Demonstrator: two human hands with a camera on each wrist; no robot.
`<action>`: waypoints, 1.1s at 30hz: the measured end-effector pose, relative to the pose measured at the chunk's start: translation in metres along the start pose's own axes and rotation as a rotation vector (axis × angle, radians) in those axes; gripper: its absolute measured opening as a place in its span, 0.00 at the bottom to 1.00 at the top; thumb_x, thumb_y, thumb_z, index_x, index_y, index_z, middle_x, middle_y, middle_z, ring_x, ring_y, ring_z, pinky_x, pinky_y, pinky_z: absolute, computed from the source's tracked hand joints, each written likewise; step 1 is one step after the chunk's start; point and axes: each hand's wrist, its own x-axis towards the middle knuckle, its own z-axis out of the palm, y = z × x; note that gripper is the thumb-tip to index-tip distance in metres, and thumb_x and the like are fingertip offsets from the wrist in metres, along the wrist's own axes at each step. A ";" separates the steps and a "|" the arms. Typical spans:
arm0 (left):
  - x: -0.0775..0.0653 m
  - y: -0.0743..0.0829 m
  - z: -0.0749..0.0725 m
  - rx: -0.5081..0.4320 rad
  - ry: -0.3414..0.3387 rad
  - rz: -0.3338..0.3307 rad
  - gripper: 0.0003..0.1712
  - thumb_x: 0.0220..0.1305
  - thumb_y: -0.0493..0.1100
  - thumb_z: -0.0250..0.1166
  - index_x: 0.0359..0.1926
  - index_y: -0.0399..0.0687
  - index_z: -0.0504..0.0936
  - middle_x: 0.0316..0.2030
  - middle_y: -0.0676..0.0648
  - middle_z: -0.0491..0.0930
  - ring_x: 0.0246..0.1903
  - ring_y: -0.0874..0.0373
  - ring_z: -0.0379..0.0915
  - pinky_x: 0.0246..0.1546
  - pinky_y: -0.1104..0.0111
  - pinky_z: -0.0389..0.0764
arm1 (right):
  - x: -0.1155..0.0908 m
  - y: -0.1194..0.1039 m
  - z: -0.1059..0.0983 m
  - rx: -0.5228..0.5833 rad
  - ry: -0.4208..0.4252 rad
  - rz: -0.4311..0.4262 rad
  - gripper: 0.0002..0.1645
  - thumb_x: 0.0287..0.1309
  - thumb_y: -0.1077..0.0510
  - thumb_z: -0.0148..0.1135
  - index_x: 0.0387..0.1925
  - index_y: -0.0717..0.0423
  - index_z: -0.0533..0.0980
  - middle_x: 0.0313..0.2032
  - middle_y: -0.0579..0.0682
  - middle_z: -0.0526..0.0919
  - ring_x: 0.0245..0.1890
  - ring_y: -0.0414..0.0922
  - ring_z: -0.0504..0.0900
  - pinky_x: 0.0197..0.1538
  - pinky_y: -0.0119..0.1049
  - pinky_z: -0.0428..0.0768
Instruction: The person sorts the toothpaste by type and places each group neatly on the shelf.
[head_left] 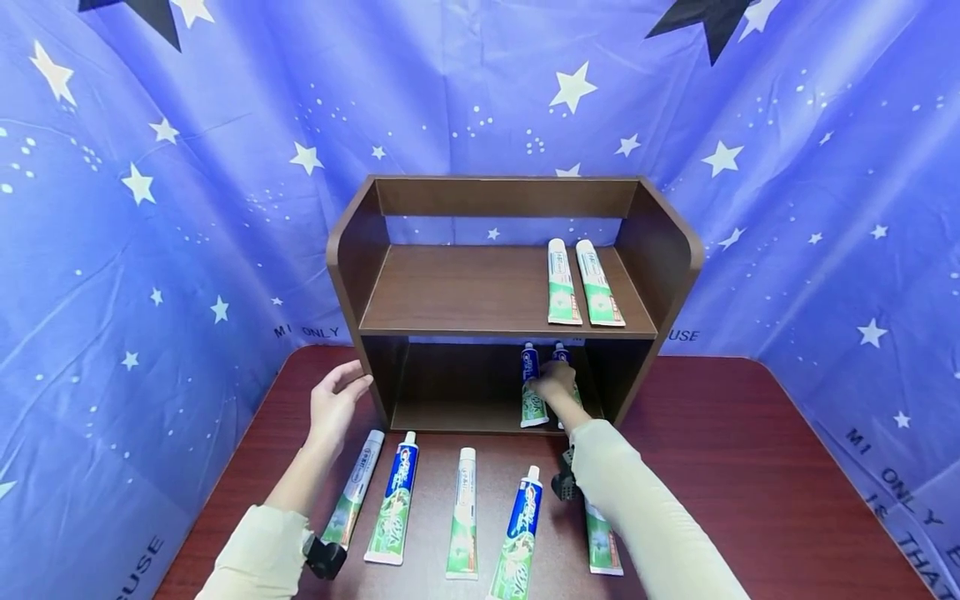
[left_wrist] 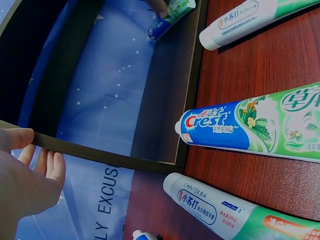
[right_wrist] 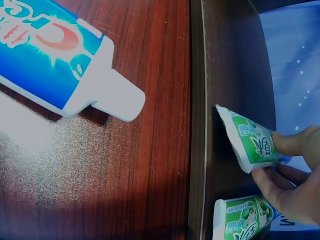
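Note:
My right hand (head_left: 555, 385) reaches into the lower level of the brown shelf (head_left: 480, 333). Between thumb and fingers it grips a green-and-blue toothpaste tube (right_wrist: 252, 140), whose flat end points toward the shelf's front edge. A similar toothpaste tube (right_wrist: 242, 217) lies just to its right, partly behind the hand in the head view. My left hand (head_left: 335, 408) is at the shelf's left side panel. Its thumb (left_wrist: 20, 137) lies on the panel's front edge, and the loosely bent fingers (left_wrist: 57, 165) are against the outer side.
Two white-and-green toothpaste tubes (head_left: 562, 283) lie at the right of the upper level. On the dark red table (head_left: 720, 442), several tubes form a row before the shelf, including a blue Crest tube (head_left: 393, 500) and a white-and-green tube (head_left: 465, 512). A starry blue curtain (head_left: 480, 100) hangs behind.

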 end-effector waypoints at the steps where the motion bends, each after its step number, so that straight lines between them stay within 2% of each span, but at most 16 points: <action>1: 0.000 0.000 0.001 -0.001 -0.001 0.000 0.21 0.62 0.32 0.61 0.56 0.31 0.74 0.30 0.69 0.78 0.34 0.77 0.77 0.42 0.85 0.81 | -0.001 0.001 0.000 0.017 0.016 -0.014 0.10 0.38 0.54 0.69 0.18 0.58 0.81 0.23 0.55 0.83 0.32 0.56 0.78 0.36 0.44 0.81; 3: 0.000 -0.001 0.002 -0.005 -0.006 -0.001 0.21 0.62 0.32 0.61 0.56 0.31 0.74 0.30 0.68 0.78 0.34 0.77 0.76 0.42 0.85 0.80 | -0.009 0.000 -0.005 0.039 0.043 -0.054 0.14 0.38 0.59 0.64 0.09 0.58 0.70 0.15 0.53 0.74 0.23 0.53 0.71 0.24 0.41 0.72; 4: 0.000 -0.002 0.002 -0.005 -0.006 0.000 0.21 0.62 0.32 0.61 0.56 0.31 0.74 0.30 0.68 0.78 0.34 0.77 0.77 0.42 0.85 0.80 | -0.018 -0.009 -0.016 0.038 0.017 -0.047 0.15 0.38 0.62 0.61 0.07 0.56 0.65 0.13 0.52 0.70 0.21 0.52 0.68 0.22 0.41 0.70; 6: 0.000 -0.002 0.002 -0.003 -0.001 -0.001 0.21 0.61 0.33 0.61 0.56 0.32 0.74 0.31 0.68 0.78 0.34 0.77 0.77 0.42 0.85 0.81 | -0.028 -0.013 -0.022 0.017 0.043 -0.098 0.18 0.37 0.65 0.57 0.07 0.52 0.58 0.13 0.48 0.62 0.20 0.49 0.62 0.19 0.37 0.62; 7: 0.000 -0.003 0.002 0.000 0.000 0.000 0.21 0.62 0.33 0.61 0.56 0.32 0.74 0.31 0.68 0.78 0.35 0.76 0.77 0.42 0.85 0.81 | -0.033 -0.016 -0.026 0.008 0.049 -0.108 0.17 0.37 0.66 0.56 0.08 0.51 0.58 0.13 0.48 0.61 0.20 0.48 0.61 0.19 0.36 0.61; 9: 0.001 -0.003 0.002 0.002 0.005 -0.001 0.20 0.62 0.32 0.61 0.56 0.33 0.75 0.31 0.68 0.78 0.35 0.76 0.77 0.42 0.85 0.81 | -0.040 -0.022 -0.032 -0.016 0.053 -0.108 0.13 0.39 0.66 0.56 0.10 0.55 0.63 0.14 0.50 0.66 0.22 0.48 0.65 0.21 0.37 0.67; 11: 0.002 -0.003 0.001 0.004 0.006 -0.002 0.20 0.62 0.32 0.61 0.56 0.34 0.75 0.30 0.69 0.78 0.36 0.75 0.77 0.43 0.84 0.81 | -0.044 -0.026 -0.037 -0.025 0.046 -0.094 0.04 0.42 0.65 0.58 0.18 0.62 0.73 0.21 0.56 0.77 0.27 0.51 0.75 0.31 0.39 0.79; 12: 0.002 -0.003 0.002 0.004 0.004 -0.001 0.20 0.62 0.32 0.61 0.56 0.34 0.75 0.30 0.69 0.78 0.36 0.75 0.77 0.43 0.84 0.81 | -0.045 -0.028 -0.039 -0.020 0.036 -0.076 0.05 0.44 0.65 0.60 0.24 0.65 0.78 0.26 0.60 0.82 0.31 0.53 0.79 0.36 0.41 0.83; 13: 0.003 -0.003 0.002 0.004 0.002 -0.003 0.20 0.62 0.32 0.60 0.56 0.34 0.74 0.30 0.69 0.78 0.36 0.75 0.77 0.43 0.85 0.81 | -0.046 -0.030 -0.041 0.000 0.022 -0.059 0.11 0.45 0.64 0.61 0.32 0.67 0.80 0.32 0.62 0.85 0.37 0.56 0.81 0.42 0.44 0.84; 15: 0.003 -0.002 0.002 0.000 0.002 -0.008 0.20 0.62 0.32 0.60 0.56 0.34 0.74 0.30 0.69 0.78 0.36 0.75 0.77 0.43 0.85 0.81 | -0.048 -0.031 -0.044 0.000 -0.006 -0.053 0.19 0.48 0.62 0.62 0.43 0.67 0.81 0.41 0.63 0.86 0.46 0.59 0.82 0.51 0.46 0.84; 16: 0.002 -0.001 0.002 -0.003 0.000 -0.008 0.20 0.63 0.32 0.60 0.56 0.34 0.74 0.30 0.69 0.77 0.36 0.76 0.77 0.42 0.85 0.81 | -0.048 -0.031 -0.046 0.001 -0.014 -0.057 0.21 0.49 0.61 0.62 0.47 0.67 0.80 0.44 0.62 0.85 0.49 0.59 0.81 0.55 0.46 0.83; 18: 0.002 0.000 0.002 -0.008 -0.001 -0.011 0.21 0.63 0.32 0.60 0.57 0.33 0.73 0.31 0.68 0.77 0.35 0.77 0.77 0.42 0.85 0.81 | -0.051 -0.030 -0.049 -0.010 -0.022 -0.084 0.21 0.50 0.60 0.62 0.47 0.67 0.80 0.44 0.61 0.86 0.50 0.59 0.81 0.56 0.46 0.82; 21: 0.001 0.002 0.002 -0.014 -0.003 -0.013 0.22 0.62 0.32 0.59 0.58 0.32 0.73 0.31 0.68 0.77 0.34 0.78 0.76 0.42 0.86 0.80 | -0.057 -0.024 -0.054 0.021 0.003 -0.135 0.20 0.50 0.60 0.64 0.45 0.67 0.80 0.42 0.60 0.87 0.48 0.58 0.83 0.55 0.47 0.81; 26: -0.001 0.002 0.002 -0.002 0.006 -0.021 0.21 0.63 0.33 0.59 0.58 0.32 0.73 0.33 0.66 0.77 0.34 0.78 0.76 0.42 0.86 0.80 | -0.073 -0.011 -0.062 0.142 0.036 -0.196 0.19 0.50 0.60 0.67 0.44 0.67 0.80 0.38 0.61 0.87 0.39 0.55 0.86 0.47 0.47 0.84; 33: -0.002 0.000 0.003 0.007 -0.002 -0.021 0.21 0.64 0.33 0.59 0.58 0.33 0.72 0.32 0.67 0.76 0.34 0.79 0.75 0.42 0.87 0.80 | -0.103 0.011 -0.073 0.194 0.031 -0.214 0.17 0.50 0.61 0.69 0.43 0.64 0.81 0.35 0.59 0.87 0.35 0.51 0.86 0.40 0.41 0.84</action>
